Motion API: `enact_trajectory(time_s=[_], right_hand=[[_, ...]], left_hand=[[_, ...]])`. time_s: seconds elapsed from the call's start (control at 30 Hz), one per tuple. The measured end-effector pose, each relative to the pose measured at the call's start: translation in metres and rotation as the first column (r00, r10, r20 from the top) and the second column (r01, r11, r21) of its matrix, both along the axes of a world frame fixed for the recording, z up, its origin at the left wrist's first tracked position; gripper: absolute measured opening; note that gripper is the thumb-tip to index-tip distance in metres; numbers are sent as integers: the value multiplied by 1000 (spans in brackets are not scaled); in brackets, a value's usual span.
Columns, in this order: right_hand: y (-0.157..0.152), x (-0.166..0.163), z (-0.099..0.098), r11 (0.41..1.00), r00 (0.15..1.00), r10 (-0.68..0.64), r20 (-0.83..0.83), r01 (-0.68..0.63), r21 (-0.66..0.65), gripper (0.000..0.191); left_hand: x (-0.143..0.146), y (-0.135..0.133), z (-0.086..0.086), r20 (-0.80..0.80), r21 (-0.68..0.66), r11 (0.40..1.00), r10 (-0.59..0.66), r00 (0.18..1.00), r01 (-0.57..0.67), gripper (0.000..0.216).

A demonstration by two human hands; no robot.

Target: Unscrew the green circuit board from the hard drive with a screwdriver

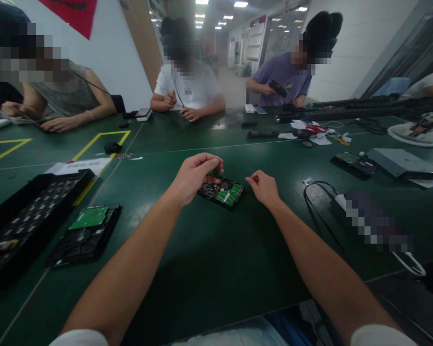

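A hard drive (228, 193) lies on the green table with its green circuit board facing up. My left hand (196, 177) is closed over the drive's far left part, thumb and fingers pinched together. Something small and dark with a yellowish tint shows between those fingers, too unclear to name. To the right of the drive and apart from it is my right hand (264, 188), its fingertips pressed together. Whatever those fingertips hold, if anything, is too small to see. A second hard drive (84, 235), also board side up, rests to the left of my left forearm.
At left stands a black slotted tray (39, 216). On the right are another hard drive (355, 163), a grey metal box (406, 162), a black cable (319, 216) and a white round fan-like part (414, 134). Several people sit across the table (202, 269).
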State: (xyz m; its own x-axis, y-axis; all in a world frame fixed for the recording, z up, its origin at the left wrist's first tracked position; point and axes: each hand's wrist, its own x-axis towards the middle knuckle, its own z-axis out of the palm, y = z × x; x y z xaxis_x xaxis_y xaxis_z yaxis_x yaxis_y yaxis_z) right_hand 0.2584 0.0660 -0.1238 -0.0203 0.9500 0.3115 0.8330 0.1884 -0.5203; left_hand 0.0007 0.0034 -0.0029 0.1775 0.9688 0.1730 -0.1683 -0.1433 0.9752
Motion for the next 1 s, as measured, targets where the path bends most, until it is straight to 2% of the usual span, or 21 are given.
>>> enact_trajectory(time_s=[0.4, 1.0], right_hand=[[5, 3, -6, 1000, 1000, -10, 4, 10, 10, 11], [3, 2, -5, 1000, 1000, 20, -14, -20, 11, 12]], left_hand=[[0, 2, -2, -1, 1, 1000, -9, 1000, 9, 21], [0, 0, -1, -12, -11, 1000, -27, 1000, 26, 29]])
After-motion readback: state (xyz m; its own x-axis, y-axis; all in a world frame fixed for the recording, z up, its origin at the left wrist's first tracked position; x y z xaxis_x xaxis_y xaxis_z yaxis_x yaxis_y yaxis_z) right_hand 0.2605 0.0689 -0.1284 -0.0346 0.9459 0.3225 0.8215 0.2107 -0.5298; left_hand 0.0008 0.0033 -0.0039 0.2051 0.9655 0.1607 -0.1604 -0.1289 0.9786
